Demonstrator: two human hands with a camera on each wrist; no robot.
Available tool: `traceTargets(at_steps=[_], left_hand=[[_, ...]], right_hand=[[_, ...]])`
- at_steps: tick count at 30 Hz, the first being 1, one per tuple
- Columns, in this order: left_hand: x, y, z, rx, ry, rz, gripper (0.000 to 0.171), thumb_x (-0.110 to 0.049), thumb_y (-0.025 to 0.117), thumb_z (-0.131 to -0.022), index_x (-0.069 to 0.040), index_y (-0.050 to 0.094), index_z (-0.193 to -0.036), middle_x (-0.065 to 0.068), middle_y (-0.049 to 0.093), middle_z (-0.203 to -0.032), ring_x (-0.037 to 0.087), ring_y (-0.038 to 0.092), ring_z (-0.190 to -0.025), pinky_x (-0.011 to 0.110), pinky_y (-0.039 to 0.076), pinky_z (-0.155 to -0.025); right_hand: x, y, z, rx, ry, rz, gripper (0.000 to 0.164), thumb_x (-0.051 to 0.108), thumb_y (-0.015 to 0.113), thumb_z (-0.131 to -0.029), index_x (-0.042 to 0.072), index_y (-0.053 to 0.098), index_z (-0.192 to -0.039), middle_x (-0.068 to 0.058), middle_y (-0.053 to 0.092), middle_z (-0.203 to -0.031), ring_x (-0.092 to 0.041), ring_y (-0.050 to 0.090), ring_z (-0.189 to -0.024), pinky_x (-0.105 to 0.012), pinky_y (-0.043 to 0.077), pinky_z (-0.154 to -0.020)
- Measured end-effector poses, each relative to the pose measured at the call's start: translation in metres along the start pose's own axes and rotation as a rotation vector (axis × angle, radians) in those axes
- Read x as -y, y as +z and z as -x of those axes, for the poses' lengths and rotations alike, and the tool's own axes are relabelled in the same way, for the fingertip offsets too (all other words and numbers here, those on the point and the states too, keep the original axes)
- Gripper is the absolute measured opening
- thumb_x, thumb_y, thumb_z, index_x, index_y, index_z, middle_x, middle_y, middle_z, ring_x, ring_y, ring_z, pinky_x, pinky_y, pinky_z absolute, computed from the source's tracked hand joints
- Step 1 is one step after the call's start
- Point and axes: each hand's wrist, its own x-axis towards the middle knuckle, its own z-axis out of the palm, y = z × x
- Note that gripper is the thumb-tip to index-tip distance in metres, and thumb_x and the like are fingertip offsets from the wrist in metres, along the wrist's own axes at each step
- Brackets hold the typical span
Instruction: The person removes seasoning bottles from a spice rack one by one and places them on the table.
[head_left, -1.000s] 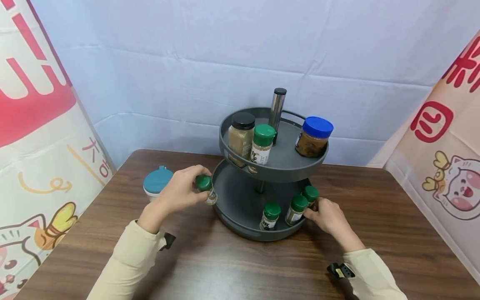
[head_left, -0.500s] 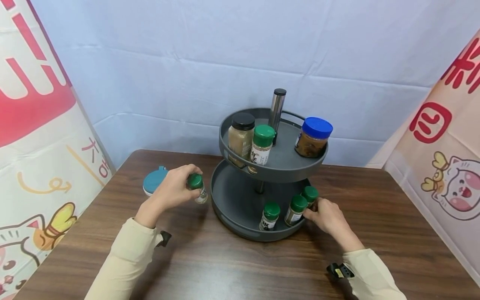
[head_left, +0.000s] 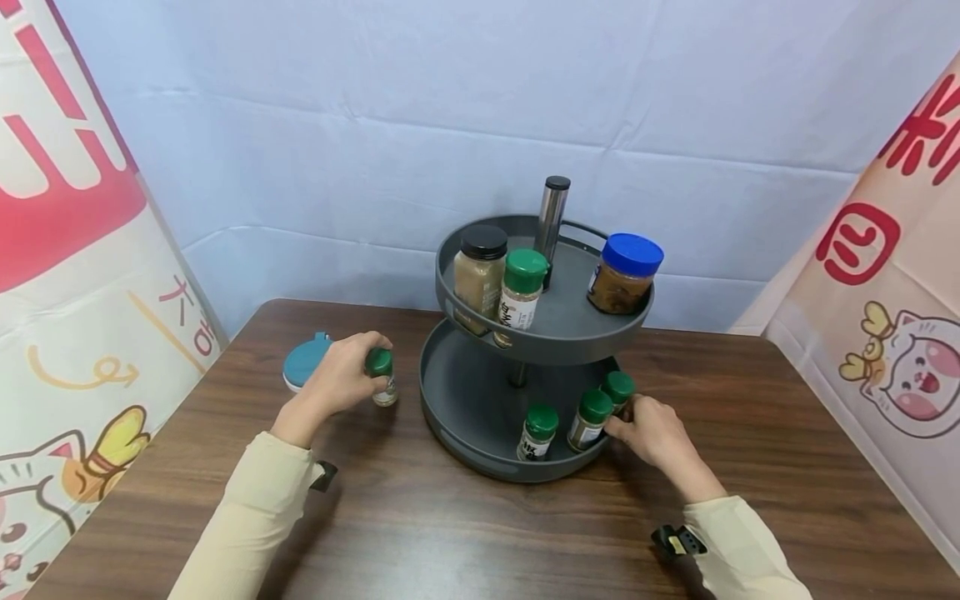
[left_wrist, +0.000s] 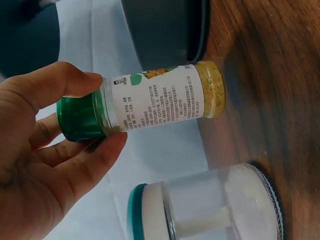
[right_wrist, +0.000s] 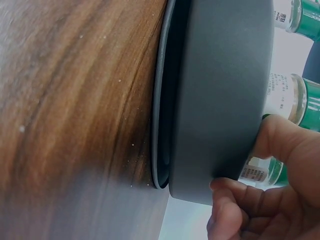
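Note:
My left hand (head_left: 333, 375) pinches a small spice jar (left_wrist: 155, 97) by its green lid, thumb on one side and fingers on the other. The jar is upright, left of the grey two-tier turntable (head_left: 465, 446); whether its base touches the table I cannot tell. Yellowish grains show at its bottom. On the turntable's right side, my right hand (head_left: 656, 433) grips the lower tray's rim (right_wrist: 220, 100), thumb over the edge and fingers curled outside. Close by the thumb, inside the lower tray, stand green-lidded jars (head_left: 590, 421), one partly hidden by the hand.
A clear canister (left_wrist: 215, 205) with a teal lid stands on the wooden table (head_left: 480, 542), behind the left hand. The upper tray (head_left: 570, 346) holds a black-lidded jar (head_left: 480, 275), a green-lidded bottle (head_left: 519, 296) and a blue-lidded jar (head_left: 624, 275). A steel post (head_left: 551, 217) rises through it.
My left hand has carried the spice jar left, away from the lower tray's edge, and down toward the table. The right hand has stayed at the rim.

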Motion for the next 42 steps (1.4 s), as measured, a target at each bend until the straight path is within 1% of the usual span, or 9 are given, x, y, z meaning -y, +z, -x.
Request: traceTargets(at_steps=[7,19,25,30,42], left_hand=[[0.005,0.001,-0.001,0.013,-0.022,-0.01,0.043,-0.01,0.071,-0.073,-0.004,0.056,-0.113,0.015,0.059,-0.103,0.022,0.055,-0.08,0.04,0.051,-0.065],[0.011,0.0,-0.002,0.034,-0.076,-0.012,0.044,-0.007,0.07,-0.074,-0.001,0.055,-0.115,0.02,0.057,-0.109,0.027,0.055,-0.086,0.043,0.051,-0.069],[0.015,0.0,-0.003,0.032,-0.073,-0.026,0.046,-0.008,0.07,-0.075,0.0,0.054,-0.117,0.021,0.057,-0.106,0.028,0.055,-0.085,0.044,0.051,-0.068],[0.015,0.0,-0.004,0.04,-0.084,-0.028,0.046,-0.009,0.068,-0.077,0.0,0.052,-0.119,0.022,0.055,-0.109,0.029,0.055,-0.087,0.044,0.051,-0.069],[0.015,0.002,-0.004,0.035,-0.046,-0.021,0.042,-0.008,0.067,-0.079,-0.001,0.052,-0.118,0.022,0.055,-0.11,0.029,0.055,-0.089,0.046,0.051,-0.071]], right_hand=[[0.0,0.0,0.0,-0.005,-0.005,-0.001,0.026,0.025,0.058,-0.084,0.008,0.046,-0.067,-0.001,0.041,-0.053,-0.016,0.039,-0.047,-0.03,0.032,-0.045],[0.001,0.0,-0.001,-0.002,-0.002,-0.005,0.025,0.024,0.058,-0.083,0.008,0.047,-0.068,-0.002,0.041,-0.055,-0.016,0.039,-0.048,-0.03,0.032,-0.045],[0.0,0.0,0.0,-0.006,-0.002,-0.007,0.026,0.024,0.058,-0.083,0.008,0.047,-0.068,-0.001,0.041,-0.054,-0.016,0.039,-0.047,-0.03,0.032,-0.044],[0.0,0.0,0.0,-0.008,-0.012,-0.009,0.026,0.025,0.058,-0.083,0.008,0.046,-0.068,-0.001,0.04,-0.053,-0.015,0.038,-0.047,-0.03,0.032,-0.044],[0.0,0.0,0.0,-0.003,0.002,-0.011,0.025,0.025,0.058,-0.083,0.008,0.047,-0.068,-0.001,0.042,-0.054,-0.016,0.039,-0.048,-0.03,0.032,-0.045]])
